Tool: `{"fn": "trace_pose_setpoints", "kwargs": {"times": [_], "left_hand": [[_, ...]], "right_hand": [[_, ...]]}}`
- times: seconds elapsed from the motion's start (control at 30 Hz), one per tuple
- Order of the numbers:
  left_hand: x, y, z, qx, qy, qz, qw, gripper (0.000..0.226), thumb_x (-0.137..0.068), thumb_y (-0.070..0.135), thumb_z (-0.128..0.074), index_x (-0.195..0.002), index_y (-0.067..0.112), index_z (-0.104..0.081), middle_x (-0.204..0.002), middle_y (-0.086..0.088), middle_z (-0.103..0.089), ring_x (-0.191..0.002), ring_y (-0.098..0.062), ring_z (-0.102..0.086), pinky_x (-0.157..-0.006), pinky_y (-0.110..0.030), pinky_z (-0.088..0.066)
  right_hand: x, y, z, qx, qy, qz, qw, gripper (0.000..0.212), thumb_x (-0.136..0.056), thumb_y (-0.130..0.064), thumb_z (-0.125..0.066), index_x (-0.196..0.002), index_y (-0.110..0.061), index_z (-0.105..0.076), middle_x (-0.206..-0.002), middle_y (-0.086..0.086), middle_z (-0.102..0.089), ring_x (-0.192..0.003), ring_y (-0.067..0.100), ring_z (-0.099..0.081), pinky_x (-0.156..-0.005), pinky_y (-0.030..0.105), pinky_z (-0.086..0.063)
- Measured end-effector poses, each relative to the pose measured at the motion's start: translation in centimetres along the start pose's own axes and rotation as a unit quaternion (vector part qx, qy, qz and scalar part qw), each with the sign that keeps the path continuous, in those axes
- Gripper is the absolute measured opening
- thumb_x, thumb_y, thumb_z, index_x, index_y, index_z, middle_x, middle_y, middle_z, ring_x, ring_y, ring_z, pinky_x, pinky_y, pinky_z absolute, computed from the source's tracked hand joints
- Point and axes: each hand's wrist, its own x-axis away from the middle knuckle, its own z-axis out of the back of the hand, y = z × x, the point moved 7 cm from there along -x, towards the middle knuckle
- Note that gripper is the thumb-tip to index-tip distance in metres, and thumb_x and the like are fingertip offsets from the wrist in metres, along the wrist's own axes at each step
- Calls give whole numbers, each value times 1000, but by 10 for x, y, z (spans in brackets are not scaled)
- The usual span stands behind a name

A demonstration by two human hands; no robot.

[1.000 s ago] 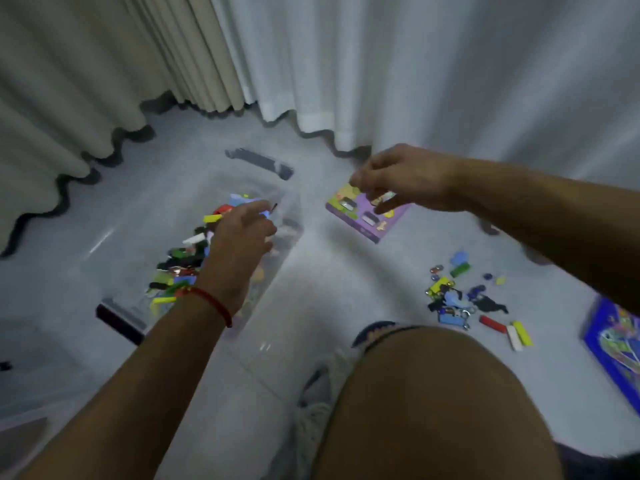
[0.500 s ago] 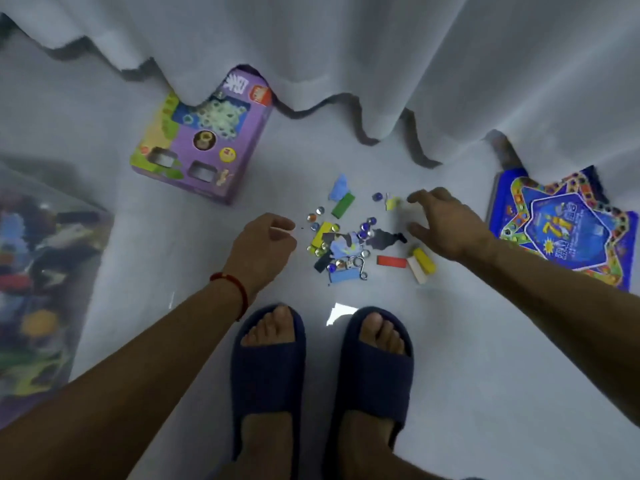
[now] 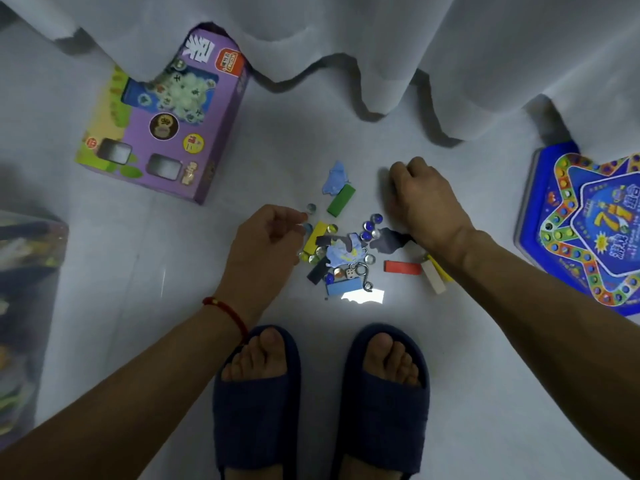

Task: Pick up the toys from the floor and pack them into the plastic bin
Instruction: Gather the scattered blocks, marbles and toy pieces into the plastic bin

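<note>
Now | L hand (image 3: 266,233) pinching marble (image 3: 306,227) | R hand (image 3: 420,202) curled, contents unclear

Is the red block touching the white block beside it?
Apart. The head view shows a strip of bare floor between the red block and the white block.

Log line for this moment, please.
stage: gathering loose toys | left hand: curled at pile edge | right hand: curled on floor by pile | plastic bin: far left
</note>
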Motion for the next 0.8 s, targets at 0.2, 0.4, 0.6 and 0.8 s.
{"fn": "trace_pose_setpoints", "kwargs": {"times": [0.2,0.4,0.6,0.8], "left_hand": [[2,3,-3,81,10,36,996,18,-92,-2,-49,-97,3,-66,-92,-16,-71,-77,-22,-65,-70,-34,-58],[7,-13,-15,265,-14,170,949,33,-100,23,-41,-112,1,-62,-96,-20,-69,-87,-30,-66,-77,-40,-58],[7,-42,-7,375,-81,297,874,33,-94,26,-47,-81,4,-68,-88,-13,-66,-67,-21,-61,-58,-27,-53],[1,-55,9,361,-23,300,883,32,-94,24,-47,-81,1,-66,-76,-13,-63,-64,-22,-58,-56,-27,-52]], "right_hand": [[-8,2,14,13,-63,-68,996,17,-81,1,-58,-97,3,-56,-97,28,-60,-81,46,-57,-65,39,-33],[15,-101,59,-324,-93,14,941,16,-81,-18,-69,-96,-19,-74,-84,-6,-71,-75,8,-66,-69,10,-46],[0,-129,45,-275,-103,94,951,25,-93,-33,-64,-114,-20,-68,-97,-1,-68,-84,14,-64,-78,33,-53],[-17,-128,6,-63,-177,116,975,50,-89,-44,-65,-131,-23,-52,-126,4,-49,-98,21,-55,-67,33,-44]]}}
